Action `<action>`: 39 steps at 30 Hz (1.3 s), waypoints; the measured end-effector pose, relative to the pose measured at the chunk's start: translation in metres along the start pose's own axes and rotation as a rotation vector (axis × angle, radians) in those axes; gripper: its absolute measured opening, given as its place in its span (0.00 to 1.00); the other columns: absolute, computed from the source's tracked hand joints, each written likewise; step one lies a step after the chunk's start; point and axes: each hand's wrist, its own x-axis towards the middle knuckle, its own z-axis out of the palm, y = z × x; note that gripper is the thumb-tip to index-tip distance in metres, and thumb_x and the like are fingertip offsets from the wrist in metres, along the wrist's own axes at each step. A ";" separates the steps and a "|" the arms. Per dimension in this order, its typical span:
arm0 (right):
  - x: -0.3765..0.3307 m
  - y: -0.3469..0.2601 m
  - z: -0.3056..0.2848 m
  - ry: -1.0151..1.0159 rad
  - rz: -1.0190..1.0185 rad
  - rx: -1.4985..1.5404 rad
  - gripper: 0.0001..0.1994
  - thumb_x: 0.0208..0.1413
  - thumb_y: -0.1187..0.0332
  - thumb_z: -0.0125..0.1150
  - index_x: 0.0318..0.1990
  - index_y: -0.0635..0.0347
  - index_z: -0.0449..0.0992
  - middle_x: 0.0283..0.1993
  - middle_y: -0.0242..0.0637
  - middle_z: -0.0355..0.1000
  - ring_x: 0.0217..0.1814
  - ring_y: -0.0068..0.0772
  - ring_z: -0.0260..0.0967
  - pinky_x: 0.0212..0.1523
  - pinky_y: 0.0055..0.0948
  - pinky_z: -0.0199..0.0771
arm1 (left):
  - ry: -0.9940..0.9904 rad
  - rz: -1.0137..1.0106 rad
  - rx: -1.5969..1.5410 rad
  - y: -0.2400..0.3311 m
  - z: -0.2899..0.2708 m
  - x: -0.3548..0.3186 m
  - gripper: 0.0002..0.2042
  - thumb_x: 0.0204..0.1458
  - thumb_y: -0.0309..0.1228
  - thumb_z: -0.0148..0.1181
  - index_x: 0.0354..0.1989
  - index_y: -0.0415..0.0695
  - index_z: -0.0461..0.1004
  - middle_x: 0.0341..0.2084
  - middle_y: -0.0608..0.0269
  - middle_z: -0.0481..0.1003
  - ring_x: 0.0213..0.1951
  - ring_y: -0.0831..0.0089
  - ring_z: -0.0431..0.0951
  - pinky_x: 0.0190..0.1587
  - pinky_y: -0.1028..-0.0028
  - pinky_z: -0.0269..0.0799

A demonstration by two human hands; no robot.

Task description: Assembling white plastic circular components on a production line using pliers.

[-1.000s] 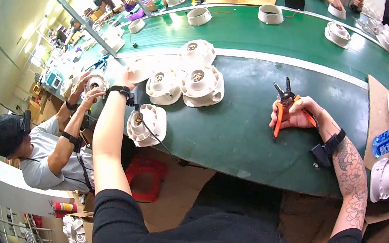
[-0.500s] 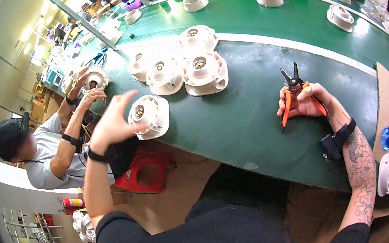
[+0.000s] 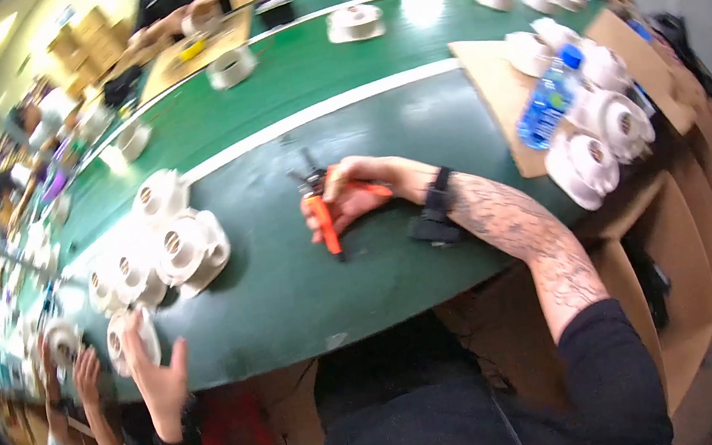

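My right hand (image 3: 356, 191) rests on the green table (image 3: 311, 292) and grips orange-handled pliers (image 3: 324, 220), jaws pointing away from me. A black strap circles that wrist. My left hand (image 3: 159, 378) is at the table's near left edge with fingers spread. Its fingertips lie against a white round fixture (image 3: 128, 338) that stands at the edge; I cannot tell whether they grip it. A cluster of similar white fixtures (image 3: 182, 247) sits just beyond it.
A cardboard board (image 3: 493, 94) at the right carries several white fixtures (image 3: 589, 162) and a blue water bottle (image 3: 546, 100). A co-worker's hands (image 3: 68, 372) hold a white part at the lower left. A red stool (image 3: 241, 443) stands below. More fixtures and people line the far side.
My left hand has drawn back from the far cluster to the table's near edge, bringing one white fixture with it. The view has swung to the right. My right hand keeps the pliers.
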 end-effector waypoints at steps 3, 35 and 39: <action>-0.003 -0.003 -0.006 -0.018 0.047 -0.012 0.17 0.57 0.69 0.54 0.53 0.69 0.72 0.53 0.51 0.73 0.63 0.57 0.69 0.65 0.53 0.65 | -0.512 -0.057 -0.667 0.069 0.030 0.013 0.26 0.45 0.24 0.70 0.56 0.39 0.71 0.53 0.61 0.74 0.58 0.70 0.73 0.57 0.66 0.71; -0.012 -0.242 -0.143 1.598 0.588 -1.973 0.32 0.40 0.51 0.62 0.54 0.62 0.79 0.71 0.63 0.50 0.63 0.60 0.65 0.63 0.40 0.68 | -1.472 -0.388 -1.858 0.071 0.205 0.123 0.16 0.65 0.31 0.56 0.59 0.44 0.66 0.50 0.58 0.74 0.55 0.66 0.77 0.57 0.64 0.75; 0.006 -0.208 -0.103 1.345 0.126 -2.112 0.25 0.37 0.56 0.65 0.43 0.63 0.81 0.39 0.61 0.76 0.40 0.56 0.75 0.48 0.43 0.76 | -1.296 -0.426 -1.904 0.066 0.207 0.120 0.22 0.66 0.32 0.53 0.66 0.42 0.59 0.58 0.51 0.69 0.61 0.55 0.72 0.61 0.57 0.72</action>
